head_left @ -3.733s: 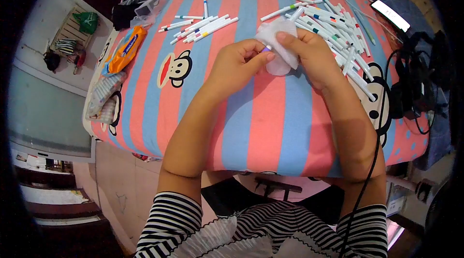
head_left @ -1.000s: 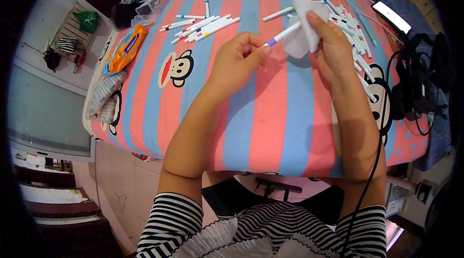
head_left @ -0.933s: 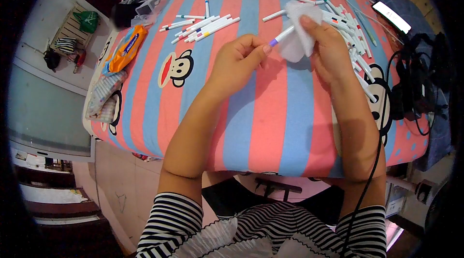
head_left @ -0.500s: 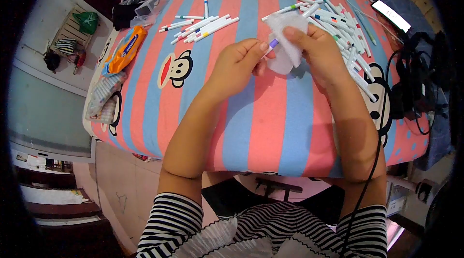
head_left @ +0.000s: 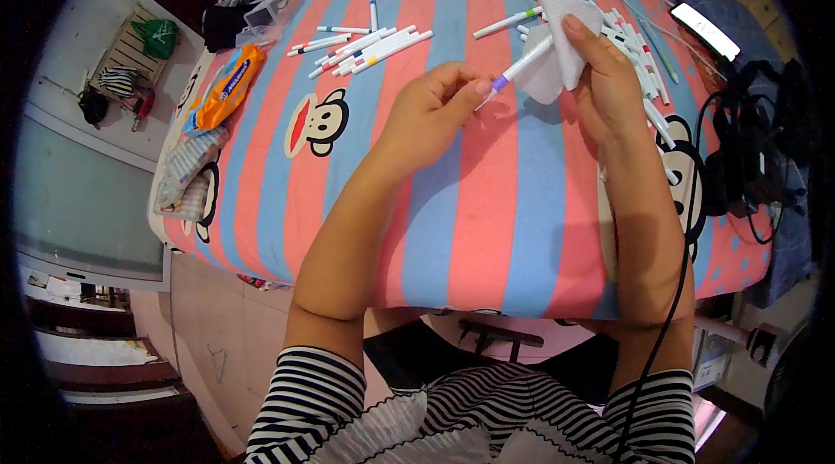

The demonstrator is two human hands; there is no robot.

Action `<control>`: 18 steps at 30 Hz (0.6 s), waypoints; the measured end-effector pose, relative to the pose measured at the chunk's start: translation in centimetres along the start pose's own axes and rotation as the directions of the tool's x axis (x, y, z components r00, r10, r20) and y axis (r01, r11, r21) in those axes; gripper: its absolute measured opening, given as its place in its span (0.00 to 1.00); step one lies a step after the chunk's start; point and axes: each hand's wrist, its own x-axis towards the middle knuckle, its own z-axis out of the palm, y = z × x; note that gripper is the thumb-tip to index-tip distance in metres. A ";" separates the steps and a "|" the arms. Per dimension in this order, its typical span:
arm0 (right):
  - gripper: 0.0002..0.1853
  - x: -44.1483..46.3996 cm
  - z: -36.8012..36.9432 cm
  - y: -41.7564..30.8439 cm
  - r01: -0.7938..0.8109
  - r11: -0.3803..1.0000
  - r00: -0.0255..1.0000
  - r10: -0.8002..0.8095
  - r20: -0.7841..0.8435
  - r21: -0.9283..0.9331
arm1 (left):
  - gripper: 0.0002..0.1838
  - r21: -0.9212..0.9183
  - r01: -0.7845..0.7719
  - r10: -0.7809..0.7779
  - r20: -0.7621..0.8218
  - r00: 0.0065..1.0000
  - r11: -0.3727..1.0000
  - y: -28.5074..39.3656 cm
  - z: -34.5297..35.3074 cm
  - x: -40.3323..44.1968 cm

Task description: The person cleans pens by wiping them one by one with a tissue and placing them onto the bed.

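A white marker pen with a purple band (head_left: pixel 527 60) slants between my hands above the bed. My left hand (head_left: pixel 439 112) pinches its lower end near the purple band. In my right hand (head_left: pixel 606 86) is a folded white wipe (head_left: pixel 565 16), gripped between thumb and fingers. The wipe lies against the pen's upper end, which it partly hides. Behind my right hand is a spread-out pile of white marker pens (head_left: pixel 648 51), partly covered by the hand and wipe. Farther left, a smaller group of white marker pens (head_left: pixel 374 48) lies on the sheet.
The bed has a pink and blue striped sheet (head_left: pixel 483 238). An orange wipes packet (head_left: pixel 228 90) and a clear plastic box (head_left: pixel 265 20) sit at the left edge. A lit phone (head_left: pixel 704 29), a green pen (head_left: pixel 658 49) and black cables (head_left: pixel 744 151) are at the right.
My right hand and the wipe have moved up and right along the pen, exposing its white barrel. My left hand keeps its pinch almost in place.
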 end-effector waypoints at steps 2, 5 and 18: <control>0.21 -0.1 0.0 0.0 0.003 1.000 1.000 -0.003 -0.005 -0.012 | 0.08 0.014 -0.019 0.019 -0.006 1.000 1.000 -0.1 0.0 0.0; 0.21 -0.5 0.3 -0.1 0.006 0.999 1.000 -0.006 -0.009 -0.038 | 0.08 0.027 -0.021 0.022 -0.011 1.000 0.999 0.2 0.1 -0.2; 0.17 -2.5 2.1 0.3 -0.149 0.940 0.940 0.232 0.252 -0.308 | 0.10 0.036 -0.064 0.062 0.052 0.997 0.997 -0.7 -0.4 0.1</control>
